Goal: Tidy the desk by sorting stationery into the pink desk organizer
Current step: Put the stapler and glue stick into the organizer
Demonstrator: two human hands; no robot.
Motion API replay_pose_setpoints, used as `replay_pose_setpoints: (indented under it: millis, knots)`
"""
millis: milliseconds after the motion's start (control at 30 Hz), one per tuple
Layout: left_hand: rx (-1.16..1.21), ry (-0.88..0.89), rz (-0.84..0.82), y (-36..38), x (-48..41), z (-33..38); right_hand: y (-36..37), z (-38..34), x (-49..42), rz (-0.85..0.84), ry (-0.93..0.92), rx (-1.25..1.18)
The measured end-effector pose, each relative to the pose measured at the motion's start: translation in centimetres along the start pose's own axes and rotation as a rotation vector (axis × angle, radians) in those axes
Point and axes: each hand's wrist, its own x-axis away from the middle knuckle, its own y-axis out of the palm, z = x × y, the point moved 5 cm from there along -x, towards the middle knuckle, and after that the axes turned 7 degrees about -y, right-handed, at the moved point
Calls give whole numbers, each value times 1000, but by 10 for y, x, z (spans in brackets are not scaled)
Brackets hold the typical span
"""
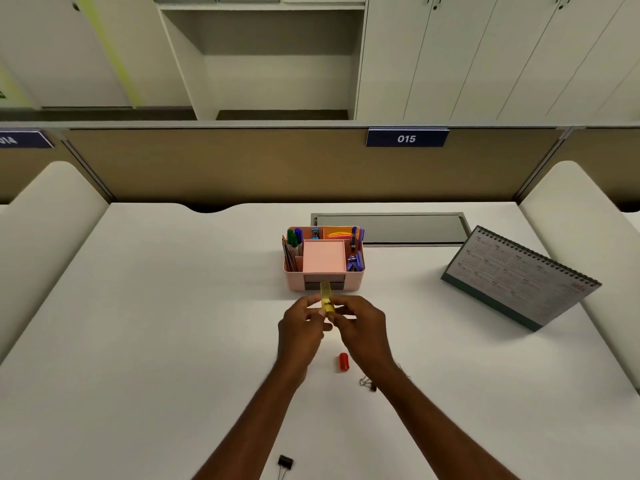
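Both pinch the yellow marker (326, 295): left grip (302, 326), right grip (363, 323); I'd raise it over the pink organizer (296, 283) rim, then slot upright

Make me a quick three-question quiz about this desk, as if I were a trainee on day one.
1. What do the left hand and right hand hold between them?
A. a yellow pen-like item
B. a pair of scissors
C. a notebook
2. True or false: the small red item lies inside the pink organizer.
3. Fill in: seen from the person, the desk calendar stands to the ___ of the organizer.

Key: 1 A. 2 False; it lies on the desk, nearer the person than the organizer. 3 right.
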Motion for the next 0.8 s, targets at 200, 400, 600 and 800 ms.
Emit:
replay_pose_setpoints:
  millis: [200,400,600,800]
  knots:
    - [-115,110,122,-5,-33,21,18,-5,-41,9,29,-73]
    - [-181,137,206,-15,-66,39,40,-2,-74,-16,107,-19]
    - [-269,176,236,-17,-86,43,47,-7,-92,-50,121,80]
    - [-310,167,250,-14,-97,47,57,-9,-112,-69,112,196]
